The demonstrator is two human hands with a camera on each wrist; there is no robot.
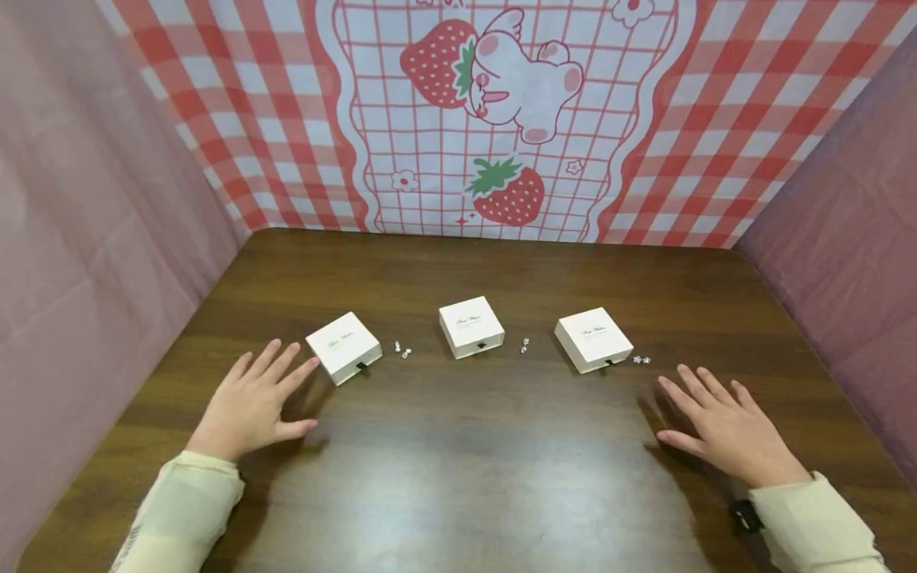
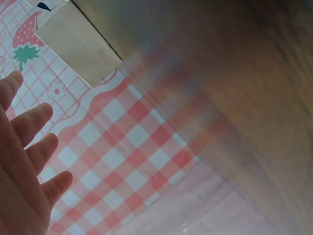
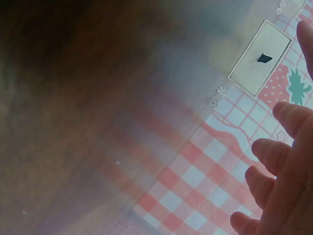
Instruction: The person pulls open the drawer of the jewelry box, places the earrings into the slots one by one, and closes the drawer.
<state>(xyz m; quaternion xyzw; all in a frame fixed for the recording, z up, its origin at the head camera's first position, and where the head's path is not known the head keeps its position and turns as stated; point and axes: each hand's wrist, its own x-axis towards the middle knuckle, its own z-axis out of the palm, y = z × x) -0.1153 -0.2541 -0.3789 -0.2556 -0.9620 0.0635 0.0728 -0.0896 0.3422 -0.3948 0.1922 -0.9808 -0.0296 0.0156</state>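
Observation:
Three small white boxes with printed lids and dark pull tabs sit in a row: a left box [image 1: 344,348], a middle box [image 1: 471,326] and a right box [image 1: 593,340]. Just right of each lies a pair of tiny shiny pieces, like earrings: the left pair [image 1: 406,353], the middle pair [image 1: 525,345] and the flower-shaped right pair [image 1: 641,360]. My left hand [image 1: 252,402], fingers spread, is nearest the left box; the index fingertip is close to its side, contact unclear. My right hand [image 1: 729,428] is spread near the flower-shaped pair, apart from it. Both hands hold nothing.
The boxes and pieces rest on a brown wooden table [image 1: 444,446] with a glossy reflection at the front. Behind it hangs a red-and-white checked cloth [image 1: 294,119] with strawberries. Pink curtains [image 1: 86,239] flank both sides. A dark band [image 1: 747,516] circles the right wrist.

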